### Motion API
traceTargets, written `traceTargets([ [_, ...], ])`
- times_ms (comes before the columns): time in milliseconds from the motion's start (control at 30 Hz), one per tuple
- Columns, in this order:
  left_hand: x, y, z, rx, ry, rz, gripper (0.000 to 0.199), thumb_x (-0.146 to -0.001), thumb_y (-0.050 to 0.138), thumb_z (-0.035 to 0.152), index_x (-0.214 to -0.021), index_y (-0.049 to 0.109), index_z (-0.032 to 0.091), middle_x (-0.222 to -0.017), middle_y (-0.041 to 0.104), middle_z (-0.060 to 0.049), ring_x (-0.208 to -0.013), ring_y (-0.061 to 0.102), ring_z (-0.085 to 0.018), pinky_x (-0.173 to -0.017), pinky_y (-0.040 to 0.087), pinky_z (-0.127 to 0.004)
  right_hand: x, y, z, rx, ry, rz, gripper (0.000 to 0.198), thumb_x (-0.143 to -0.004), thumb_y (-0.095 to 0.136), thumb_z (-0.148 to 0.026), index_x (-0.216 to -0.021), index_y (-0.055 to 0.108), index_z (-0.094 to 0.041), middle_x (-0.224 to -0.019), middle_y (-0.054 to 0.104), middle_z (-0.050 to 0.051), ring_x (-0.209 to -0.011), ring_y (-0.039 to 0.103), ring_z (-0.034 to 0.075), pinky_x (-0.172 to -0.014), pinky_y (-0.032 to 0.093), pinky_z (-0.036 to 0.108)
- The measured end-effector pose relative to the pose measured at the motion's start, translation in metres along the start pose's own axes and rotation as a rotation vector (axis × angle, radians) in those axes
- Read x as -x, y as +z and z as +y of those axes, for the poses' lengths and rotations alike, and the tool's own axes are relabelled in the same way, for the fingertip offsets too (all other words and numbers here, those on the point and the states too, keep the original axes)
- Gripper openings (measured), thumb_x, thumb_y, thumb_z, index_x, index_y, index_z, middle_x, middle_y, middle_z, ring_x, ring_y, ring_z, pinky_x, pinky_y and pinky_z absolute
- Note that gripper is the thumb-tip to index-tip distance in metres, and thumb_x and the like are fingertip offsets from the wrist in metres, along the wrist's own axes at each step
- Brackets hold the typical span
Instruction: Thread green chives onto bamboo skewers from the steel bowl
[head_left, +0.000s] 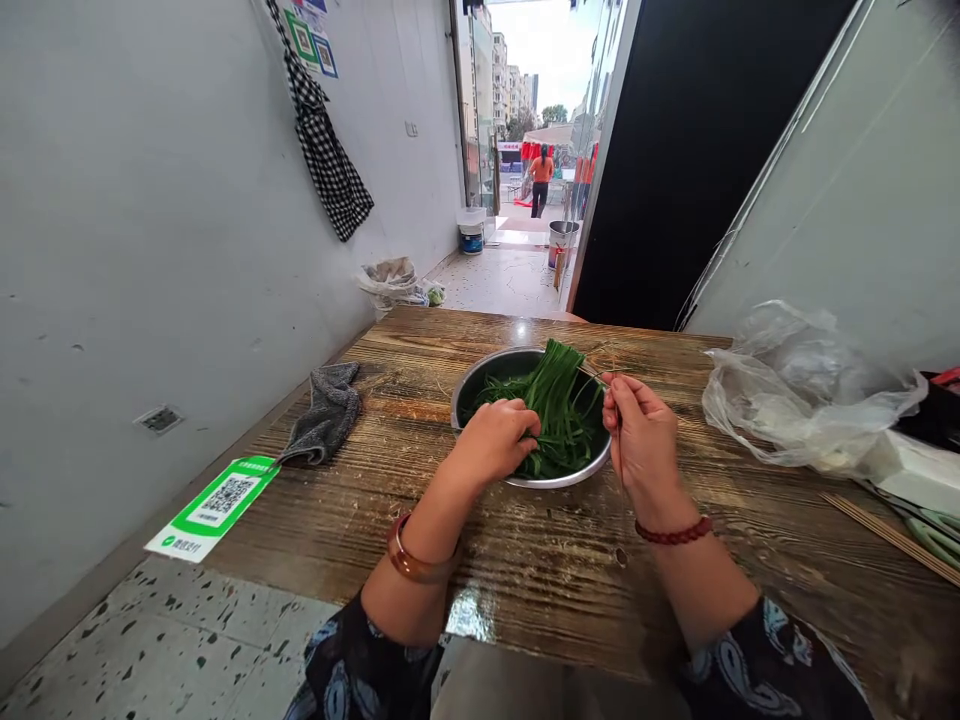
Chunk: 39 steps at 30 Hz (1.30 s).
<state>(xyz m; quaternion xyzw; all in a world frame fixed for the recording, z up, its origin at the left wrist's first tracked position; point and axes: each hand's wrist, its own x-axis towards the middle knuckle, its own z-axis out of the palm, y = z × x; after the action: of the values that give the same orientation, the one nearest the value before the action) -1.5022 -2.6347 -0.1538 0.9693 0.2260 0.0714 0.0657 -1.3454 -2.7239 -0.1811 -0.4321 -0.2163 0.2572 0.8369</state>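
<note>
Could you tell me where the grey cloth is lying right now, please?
In the head view the grey cloth lies at the table's left edge by the wall, left of the metal bowl.

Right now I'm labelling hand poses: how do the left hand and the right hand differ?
The left hand reaches into the metal bowl and rests on the green leaves; the right hand is raised at the bowl's right rim, pinching a thin skewer. The left wrist wears a wide amber bangle; the right wrist wears a dark red bead bracelet. Both have dark patterned sleeves.
</note>
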Motion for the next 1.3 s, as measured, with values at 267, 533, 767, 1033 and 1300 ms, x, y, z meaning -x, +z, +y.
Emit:
traceTargets([
  [267, -0.002, 0.000, -0.002, 0.066, -0.078, 0.204, 0.016, -0.084, 0.047, 0.013, -0.078, 0.061, 0.018, -0.087, 0.060, -0.006, -0.084, 0.057, -0.018, -0.075, 0.044, -0.029, 0.008, 0.001, 0.001, 0.236, -0.041, -0.093, 0.022, -0.077, 0.066, -0.038, -0.086, 0.069, -0.018, -0.064, 0.057, -0.004, -0.048, 0.042, 0.006, -0.044, 0.033, 0.020],
  [533, -0.003, 0.000, -0.003, 0.216, -0.285, 0.381, 0.016, -0.090, 0.039, 0.018, -0.084, 0.053, 0.019, -0.081, 0.062, -0.006, -0.073, 0.058, -0.018, -0.069, 0.044, -0.030, 0.010, 0.003, 0.000, 0.279, -0.035, -0.104, 0.025, -0.077, 0.065, -0.040, -0.088, 0.068, -0.018, -0.065, 0.057, -0.003, -0.048, 0.043, 0.006, -0.044, 0.034, 0.020],
  [767, -0.006, 0.006, -0.014, 0.506, -0.268, 0.504, 0.024, -0.082, 0.046, 0.014, -0.101, 0.059, 0.018, -0.079, 0.065, -0.003, -0.070, 0.061, -0.015, -0.069, 0.046, -0.028, 0.011, 0.002, 0.004, 0.318, -0.025, -0.145, 0.027, -0.078, 0.065, -0.042, -0.090, 0.069, -0.018, -0.063, 0.057, -0.003, -0.047, 0.044, 0.006, -0.043, 0.034, 0.019],
  [1033, -0.006, 0.000, -0.013, 0.837, -0.316, 0.454, 0.012, -0.077, 0.050, 0.018, -0.083, 0.060, 0.016, -0.066, 0.060, 0.001, -0.056, 0.053, -0.011, -0.054, 0.042, -0.022, 0.016, 0.003, 0.003, 0.618, -0.077, -0.388, 0.026, -0.082, 0.060, -0.040, -0.091, 0.072, -0.019, -0.062, 0.061, -0.001, -0.048, 0.049, 0.010, -0.044, 0.039, 0.022],
  [1300, -0.002, -0.004, -0.008, 0.770, -0.248, 0.445, 0.016, -0.080, 0.053, 0.027, -0.074, 0.062, 0.015, -0.062, 0.055, 0.002, -0.059, 0.049, -0.011, -0.056, 0.037, -0.022, 0.019, 0.002, 0.005, 0.712, -0.157, -0.554, 0.021, -0.083, 0.059, -0.036, -0.088, 0.074, -0.022, -0.073, 0.069, 0.003, -0.055, 0.057, 0.013, -0.046, 0.044, 0.023],
])
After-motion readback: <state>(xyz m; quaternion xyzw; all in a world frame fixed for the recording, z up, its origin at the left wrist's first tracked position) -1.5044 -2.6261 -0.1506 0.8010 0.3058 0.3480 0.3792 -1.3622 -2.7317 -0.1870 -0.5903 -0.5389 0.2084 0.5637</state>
